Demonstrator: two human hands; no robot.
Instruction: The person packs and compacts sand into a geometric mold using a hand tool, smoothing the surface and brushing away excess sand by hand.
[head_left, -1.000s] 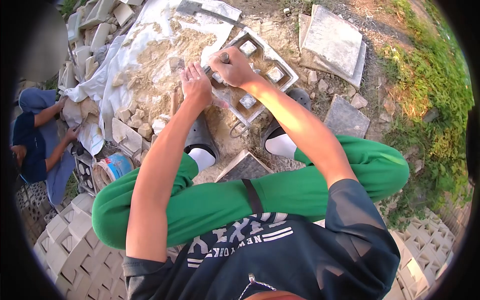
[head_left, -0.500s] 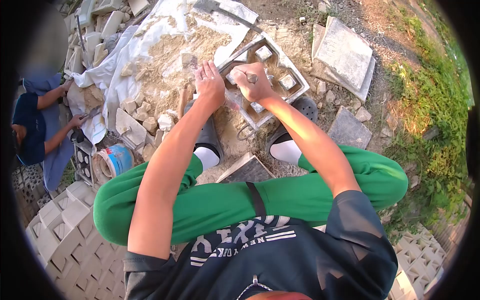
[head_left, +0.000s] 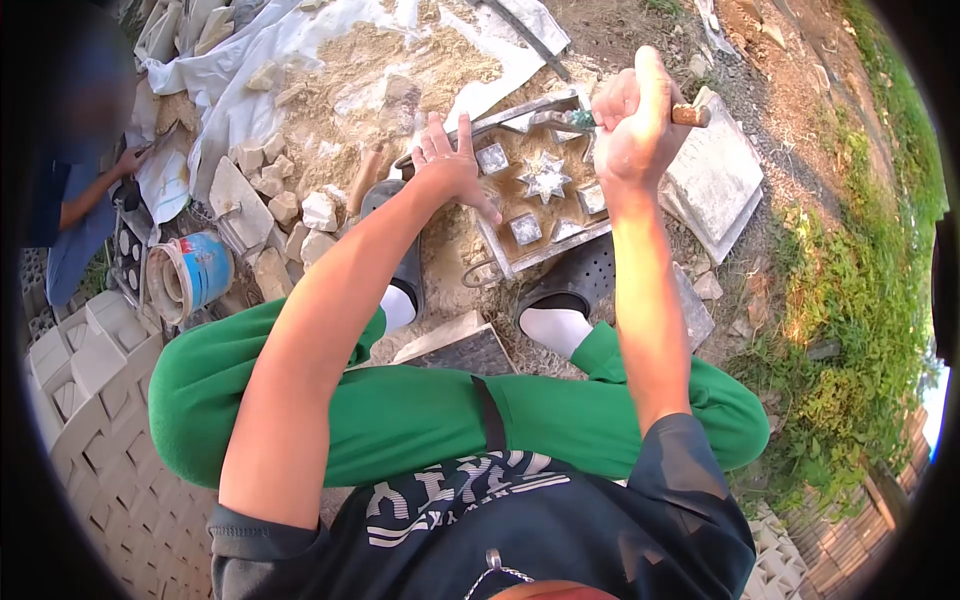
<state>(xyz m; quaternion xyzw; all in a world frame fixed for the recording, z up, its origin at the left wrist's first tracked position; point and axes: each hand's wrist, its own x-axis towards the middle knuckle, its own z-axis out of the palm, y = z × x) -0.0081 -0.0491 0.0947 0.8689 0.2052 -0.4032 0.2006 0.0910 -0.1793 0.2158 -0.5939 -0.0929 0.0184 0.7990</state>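
My left hand [head_left: 447, 172]: spread at the left edge of the mould [head_left: 540, 258]
My right hand [head_left: 632, 125]: grips a wooden handle [head_left: 690, 116] crosswise, by the mould's right side

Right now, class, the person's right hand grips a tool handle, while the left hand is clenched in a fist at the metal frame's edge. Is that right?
Not quite: the left hand is no fist. The head view shows it open, fingers spread, at the metal frame's edge. The right hand does grip a tool handle.
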